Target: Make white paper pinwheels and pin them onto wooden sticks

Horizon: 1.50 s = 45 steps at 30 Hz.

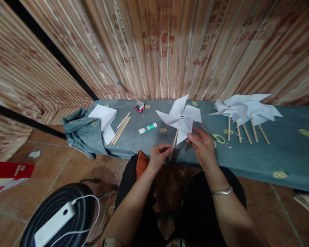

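A white paper pinwheel (181, 115) with a shiny pin at its centre is held up over the near side of the table. My left hand (160, 156) is closed around its wooden stick, low down. My right hand (201, 142) pinches the edge of the lower right blade between thumb and fingers. Just right of that hand lie scissors (218, 139) with yellow-green handles, their blades partly hidden. A glue stick (147, 128) lies to the left of the pinwheel. Several other white pinwheels (233, 108) overlap in a pile at the right, sticks toward me.
On the left are folded white paper sheets (100, 113), several wooden sticks (121, 130), a white pen-like tool (124, 120) and a small open red box (139, 106). A grey-green cloth (267, 157) covers the table. A black stool (84, 199) bears a white power bank (55, 224) with a cable.
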{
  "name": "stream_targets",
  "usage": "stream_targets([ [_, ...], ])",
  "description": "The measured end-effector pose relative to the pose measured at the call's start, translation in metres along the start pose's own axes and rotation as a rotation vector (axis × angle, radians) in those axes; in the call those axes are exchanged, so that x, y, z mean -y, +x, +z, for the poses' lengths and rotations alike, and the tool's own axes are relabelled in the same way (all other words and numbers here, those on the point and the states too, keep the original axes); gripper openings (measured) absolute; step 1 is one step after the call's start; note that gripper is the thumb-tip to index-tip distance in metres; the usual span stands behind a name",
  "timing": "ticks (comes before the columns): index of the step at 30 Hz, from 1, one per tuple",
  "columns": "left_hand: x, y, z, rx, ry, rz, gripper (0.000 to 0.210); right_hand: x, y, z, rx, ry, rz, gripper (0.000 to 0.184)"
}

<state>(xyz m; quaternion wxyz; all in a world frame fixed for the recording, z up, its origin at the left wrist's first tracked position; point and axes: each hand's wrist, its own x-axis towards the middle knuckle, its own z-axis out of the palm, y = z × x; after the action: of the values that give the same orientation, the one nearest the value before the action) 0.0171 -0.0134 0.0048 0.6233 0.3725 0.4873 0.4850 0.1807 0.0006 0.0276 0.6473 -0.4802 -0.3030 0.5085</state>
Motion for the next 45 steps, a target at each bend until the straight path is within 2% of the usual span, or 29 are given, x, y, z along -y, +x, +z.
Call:
stream_targets([
  [7,0.000,-0.001,0.002,0.006,-0.007,0.037,0.020,-0.004,-0.004,0.012,0.051,-0.034,0.032,0.048],
  [10,-0.001,-0.001,0.000,0.011,-0.001,0.045,0.020,-0.004,-0.012,0.017,0.110,-0.144,0.034,0.039],
  [12,-0.001,0.000,-0.002,0.003,0.008,0.050,0.020,0.000,-0.017,0.014,0.136,-0.241,-0.034,0.032],
  [14,-0.001,0.000,-0.005,-0.013,0.021,0.047,0.020,0.007,-0.018,0.005,0.077,-0.323,-0.156,0.029],
  [17,-0.002,-0.001,-0.008,-0.013,0.037,0.025,0.021,0.017,-0.008,-0.020,-0.179,-0.368,-0.352,0.024],
  [19,-0.003,-0.002,-0.009,0.013,0.047,0.009,0.021,0.019,0.004,-0.036,-0.282,-0.409,-0.426,0.025],
  [21,-0.004,-0.004,-0.009,0.045,0.052,-0.001,0.021,0.017,0.016,-0.047,-0.284,-0.404,-0.399,0.029],
  [24,-0.004,-0.005,-0.008,0.063,0.048,-0.013,0.020,0.013,0.026,-0.050,-0.242,-0.358,-0.354,0.029],
  [28,-0.001,-0.003,-0.006,0.032,0.045,-0.016,0.021,0.006,0.026,-0.042,-0.255,-0.288,-0.312,0.023],
  [32,0.001,0.000,-0.005,0.006,0.043,0.006,0.021,0.001,0.021,-0.035,-0.198,-0.233,-0.248,0.021],
  [45,0.000,-0.001,-0.004,-0.045,0.048,0.051,0.022,-0.004,0.001,-0.011,-0.035,-0.134,-0.049,0.031],
])
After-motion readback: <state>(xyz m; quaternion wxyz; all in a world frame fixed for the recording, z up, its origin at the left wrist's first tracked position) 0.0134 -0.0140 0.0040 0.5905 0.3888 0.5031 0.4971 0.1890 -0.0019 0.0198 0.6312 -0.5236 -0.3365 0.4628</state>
